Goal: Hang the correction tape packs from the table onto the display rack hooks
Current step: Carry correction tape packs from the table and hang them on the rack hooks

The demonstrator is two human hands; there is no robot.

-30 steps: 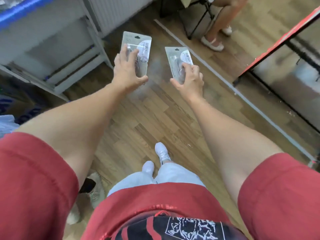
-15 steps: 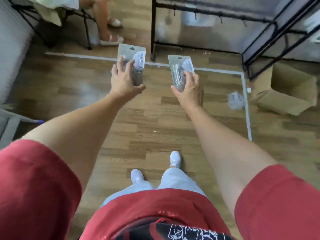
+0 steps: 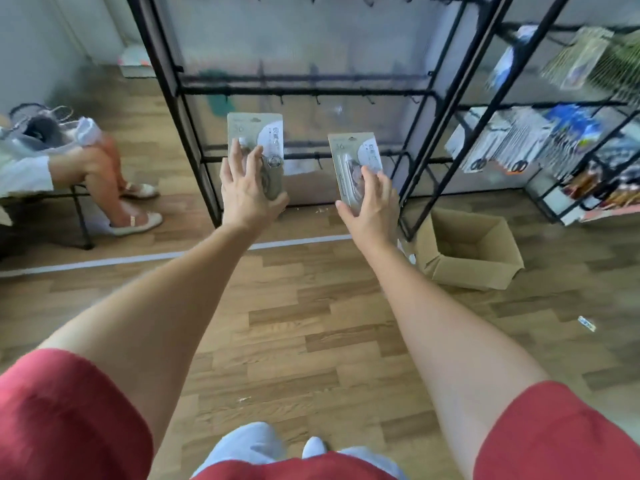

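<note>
Both arms reach forward, each hand with one grey carded correction tape pack held upright. My left hand [image 3: 247, 194] grips the left pack [image 3: 256, 133] from below, fingers spread over its lower half. My right hand [image 3: 372, 202] holds the right pack [image 3: 351, 152] by its lower end. Straight ahead stands the black wire display rack [image 3: 304, 91], its rows of small hooks [image 3: 317, 98] bare at the level just above the packs. The packs are apart from the rack.
A second rack [image 3: 540, 105] at the right carries hung scissors and other packets. An open cardboard box [image 3: 467, 247] lies on the wooden floor by the rack's foot. A seated person's legs [image 3: 104, 174] are at the left. A white floor line [image 3: 138, 259] crosses ahead.
The view has swung round and up from the floor to face the display rack. Both hands still hold their packs, now raised in front of the rack's lower hook rows.
</note>
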